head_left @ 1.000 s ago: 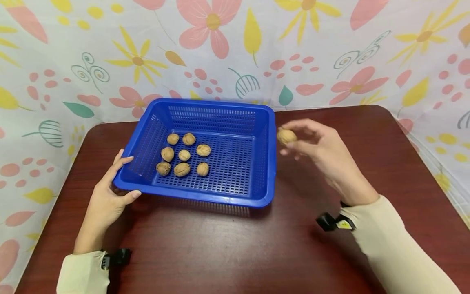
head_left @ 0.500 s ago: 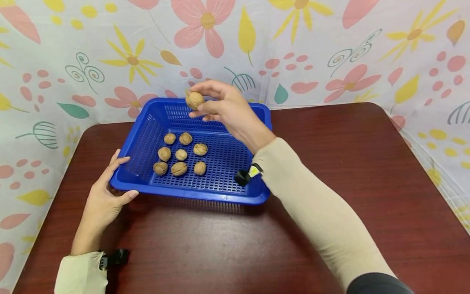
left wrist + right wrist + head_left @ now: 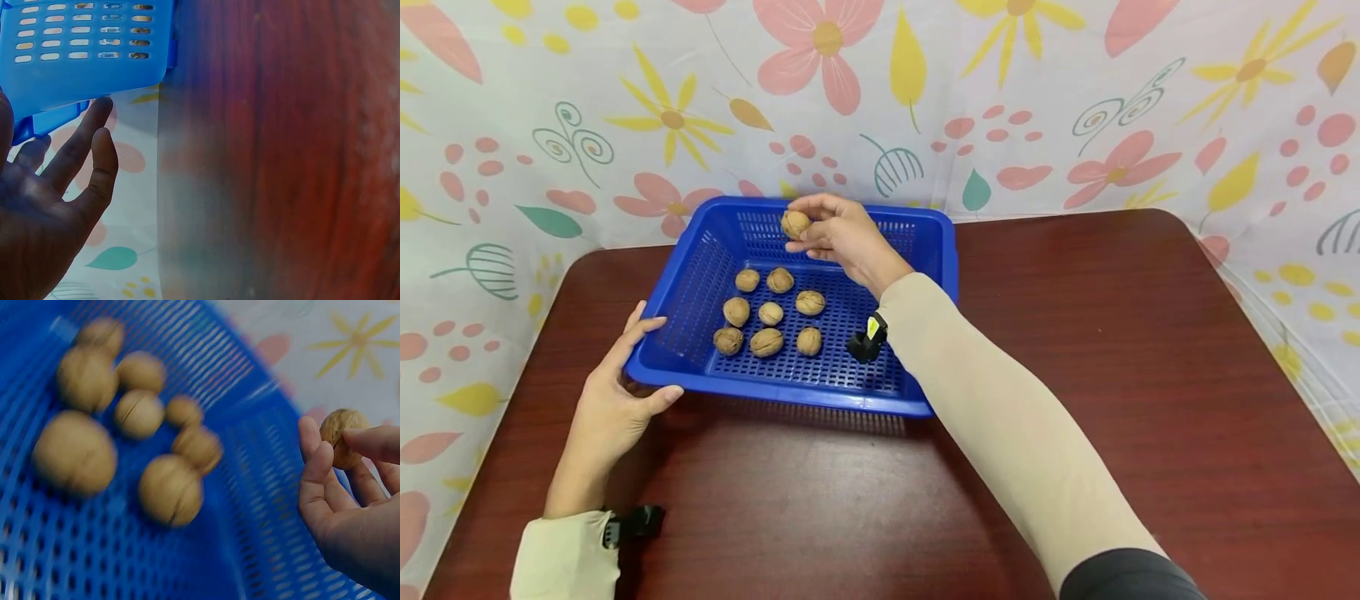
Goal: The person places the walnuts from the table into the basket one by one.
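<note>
Between the thumb and fingers of my right hand (image 3: 846, 242) is a walnut (image 3: 795, 223), held over the back of a blue plastic basket (image 3: 820, 403). The right wrist view also shows this pinched walnut (image 3: 344, 436) beside the basket wall. My left hand (image 3: 613, 404) grips the basket's front left corner, thumb at the front rim and fingers along the left side. Seen from the left wrist, the fingers (image 3: 94, 169) reach under the basket (image 3: 81, 81). Several walnuts (image 3: 767, 342) lie apart in rough rows on the left half of the basket floor.
The basket stands on a dark red-brown table (image 3: 1120, 358) with rounded corners. Behind it hangs a white cloth (image 3: 1037, 108) printed with flowers and leaves. The basket's raised rim surrounds the walnuts.
My right hand has carried its walnut from right of the basket leftward over it, then dipped slightly lower. The left hand keeps its place at the corner; the walnuts in the basket lie unmoved.
</note>
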Demonstrator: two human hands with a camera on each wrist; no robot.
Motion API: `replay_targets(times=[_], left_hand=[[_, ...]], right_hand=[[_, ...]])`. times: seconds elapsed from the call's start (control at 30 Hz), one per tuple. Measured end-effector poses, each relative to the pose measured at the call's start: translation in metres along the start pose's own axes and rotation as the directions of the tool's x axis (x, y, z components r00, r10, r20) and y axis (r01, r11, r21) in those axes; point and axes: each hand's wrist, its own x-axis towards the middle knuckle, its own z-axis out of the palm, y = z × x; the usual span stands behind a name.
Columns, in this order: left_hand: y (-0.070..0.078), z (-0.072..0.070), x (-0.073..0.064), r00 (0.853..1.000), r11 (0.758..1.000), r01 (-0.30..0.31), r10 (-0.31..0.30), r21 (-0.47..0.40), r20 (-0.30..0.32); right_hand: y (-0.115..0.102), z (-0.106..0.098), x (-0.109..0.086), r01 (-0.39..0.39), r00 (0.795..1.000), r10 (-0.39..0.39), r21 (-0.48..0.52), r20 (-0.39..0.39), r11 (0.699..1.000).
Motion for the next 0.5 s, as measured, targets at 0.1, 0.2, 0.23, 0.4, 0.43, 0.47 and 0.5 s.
replay_targets(times=[0.1,0.2,0.23,0.4,0.43,0.47,0.5], left_hand=[[0.000,0.000,0.000,1.000,1.000,-0.001,0.001,-0.002,-0.002],[0.000,0.001,0.001,1.000,1.000,-0.003,0.003,-0.001,-0.002],[0.000,0.001,0.001,1.000,1.000,-0.003,0.003,-0.002,-0.003],[0.001,0.001,0.001,1.000,1.000,-0.001,0.001,-0.016,-0.006],[0.001,0.001,0.001,1.000,1.000,-0.001,0.001,-0.016,-0.007],[0.000,0.001,0.000,1.000,1.000,0.000,0.000,-0.015,-0.008],[0.000,0.001,0.000,1.000,1.000,0.000,0.000,-0.015,-0.007]], right_hand=[[0.008,-0.002,0.004,-0.061,0.998,0.061,-0.045,-0.016,0.997],[0.013,-0.004,0.006,-0.100,0.995,0.098,-0.080,-0.030,0.992],[0.014,-0.004,0.006,-0.114,0.993,0.111,-0.093,-0.035,0.989],[0.018,-0.005,0.006,-0.190,0.982,0.183,-0.162,-0.052,0.968],[0.019,-0.006,0.006,-0.207,0.978,0.200,-0.173,-0.058,0.963],[0.020,-0.006,0.006,-0.224,0.974,0.215,-0.185,-0.067,0.957],[0.020,-0.006,0.006,-0.240,0.970,0.229,-0.196,-0.076,0.951]])
